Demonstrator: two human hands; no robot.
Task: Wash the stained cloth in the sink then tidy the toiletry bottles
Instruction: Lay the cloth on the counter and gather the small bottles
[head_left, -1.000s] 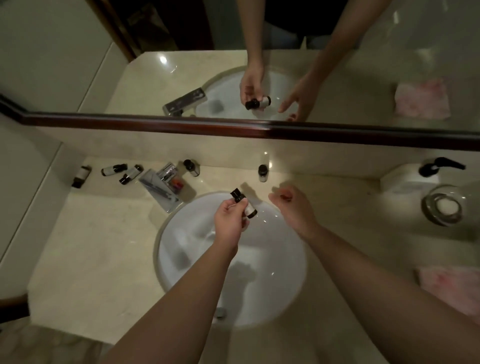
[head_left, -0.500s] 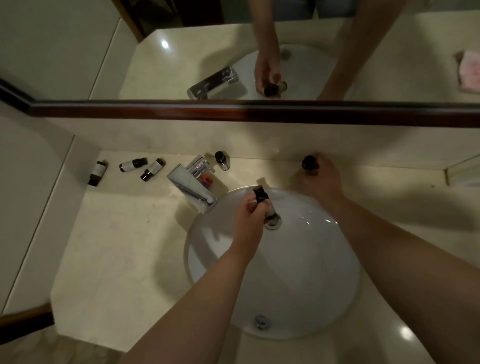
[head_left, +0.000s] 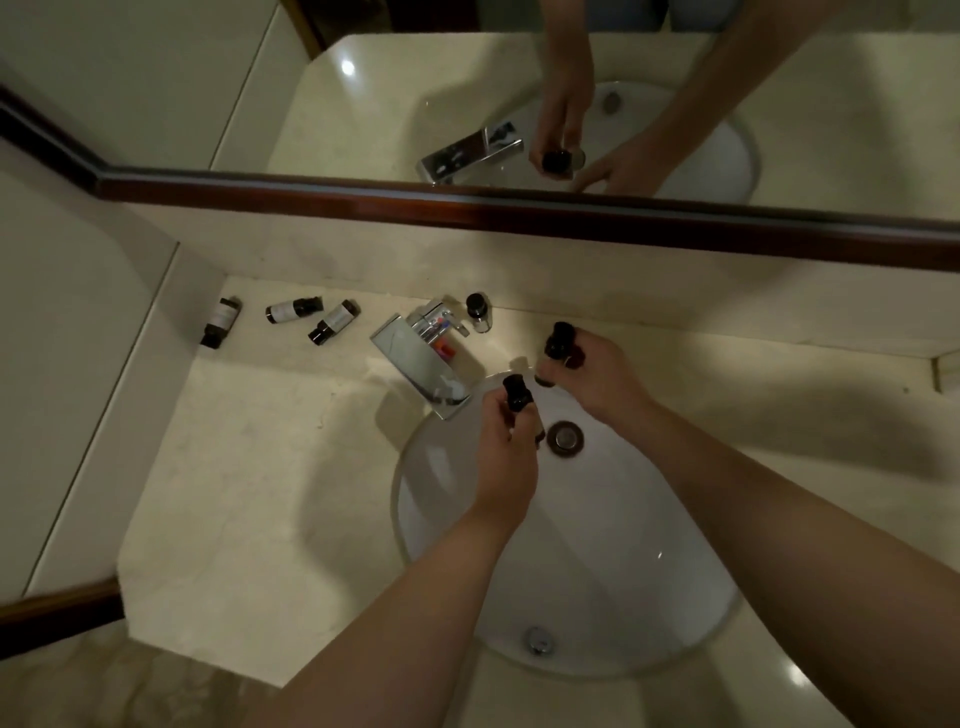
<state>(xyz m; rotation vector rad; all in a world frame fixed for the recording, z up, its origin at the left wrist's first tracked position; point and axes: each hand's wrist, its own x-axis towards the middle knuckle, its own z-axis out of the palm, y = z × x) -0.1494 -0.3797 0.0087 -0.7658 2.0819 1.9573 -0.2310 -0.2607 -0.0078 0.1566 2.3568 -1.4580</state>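
The right hand (head_left: 597, 371), empty a second ago, is now gripping a second small black-capped bottle (head_left: 558, 340) behind the white round sink (head_left: 675, 623); the left hand (head_left: 506, 452) is clutching another black-capped bottle (head_left: 517, 392); tidying is advancing.

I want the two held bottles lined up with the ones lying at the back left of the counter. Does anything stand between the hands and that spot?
Yes: the chrome faucet stands between the left hand, the right hand and the three lying bottles. An upright bottle stands just behind it.
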